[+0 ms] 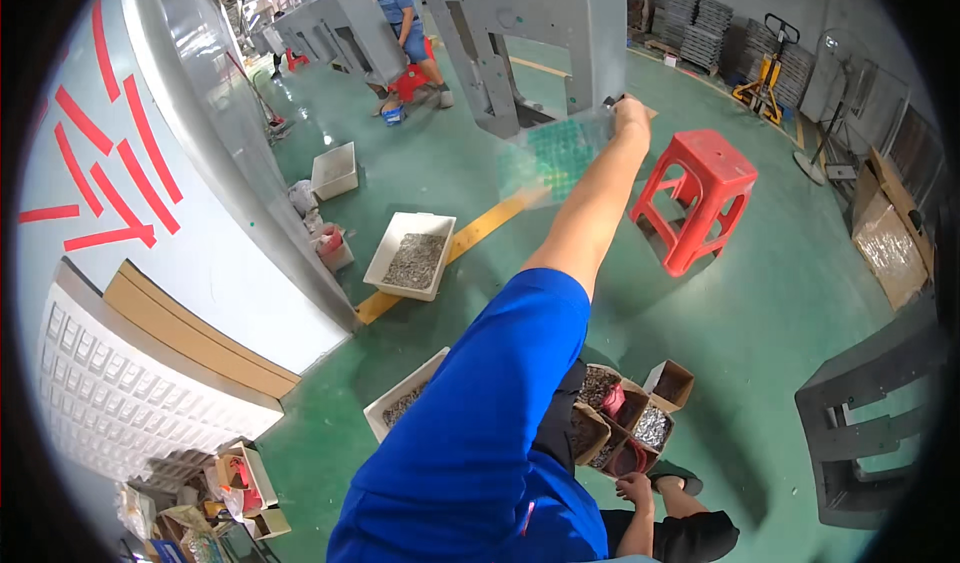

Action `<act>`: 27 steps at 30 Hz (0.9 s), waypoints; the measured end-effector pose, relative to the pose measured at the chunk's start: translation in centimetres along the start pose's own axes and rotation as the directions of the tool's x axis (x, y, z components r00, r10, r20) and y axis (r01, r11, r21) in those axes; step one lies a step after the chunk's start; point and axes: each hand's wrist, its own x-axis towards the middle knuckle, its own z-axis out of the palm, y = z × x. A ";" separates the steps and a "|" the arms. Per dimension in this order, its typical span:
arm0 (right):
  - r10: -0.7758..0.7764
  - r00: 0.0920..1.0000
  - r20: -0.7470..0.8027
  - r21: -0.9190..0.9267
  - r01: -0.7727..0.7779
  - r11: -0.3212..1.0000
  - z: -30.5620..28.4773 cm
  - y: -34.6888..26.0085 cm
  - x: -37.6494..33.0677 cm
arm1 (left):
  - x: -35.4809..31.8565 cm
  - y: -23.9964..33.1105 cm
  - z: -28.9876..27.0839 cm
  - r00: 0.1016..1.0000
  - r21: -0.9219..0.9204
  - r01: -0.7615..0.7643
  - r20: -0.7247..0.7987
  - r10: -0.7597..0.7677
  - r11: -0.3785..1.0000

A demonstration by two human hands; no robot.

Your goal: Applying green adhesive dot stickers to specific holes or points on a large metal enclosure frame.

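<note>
My left arm, in a blue sleeve, stretches forward. My left hand (630, 116) is closed beside the lower right edge of an upright grey metal panel (545, 8). A see-through, dotted plastic sheet like bubble wrap (562, 153) hangs from it, blurred, with the green floor showing through; a small dark thing at my fingertips is unclear. Low near my body, my right hand (634, 488) has curled fingers at the edge of a cluster of small open boxes (628, 413) filled with metal fasteners. Whatever it pinches is too small to make out.
A red plastic stool (708, 153) stands right of my left arm. White bins (440, 225) of small metal parts sit on the floor at left. Another grey metal frame (830, 443) is at lower right. Farther back, a person (395, 8) sits near more panels; a yellow pallet jack (768, 73) stands behind.
</note>
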 end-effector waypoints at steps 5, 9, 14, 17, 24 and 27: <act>-0.038 0.999 0.030 -0.085 0.041 0.996 0.1 1.0 0.9 | -2.3 0.1 -0.2 0.988 0.061 -0.011 -0.153 0.021 0.998; -0.091 0.991 -0.094 -0.051 0.087 0.995 0.0 5.3 2.1 | -7.6 2.5 -1.4 0.901 0.115 -0.175 -0.383 0.206 0.978; -0.155 0.982 -0.106 -0.143 0.139 0.980 0.9 0.7 2.7 | -19.8 -9.1 -3.1 0.946 -0.114 -0.191 -0.287 0.151 0.975; -0.144 0.983 -0.114 -0.088 0.135 0.987 0.6 -0.8 2.3 | -26.3 -12.6 -4.5 0.866 -0.226 -0.174 -0.499 0.040 0.958; -0.169 0.976 -0.139 -0.081 0.159 0.984 0.2 1.4 2.5 | -33.2 -12.3 -6.3 0.927 -0.382 -0.193 -0.372 0.041 0.904; -0.134 0.983 -0.125 -0.069 0.126 0.990 -0.8 -0.1 1.8 | -34.1 -11.3 -3.1 0.934 -0.333 -0.202 -0.350 0.079 0.921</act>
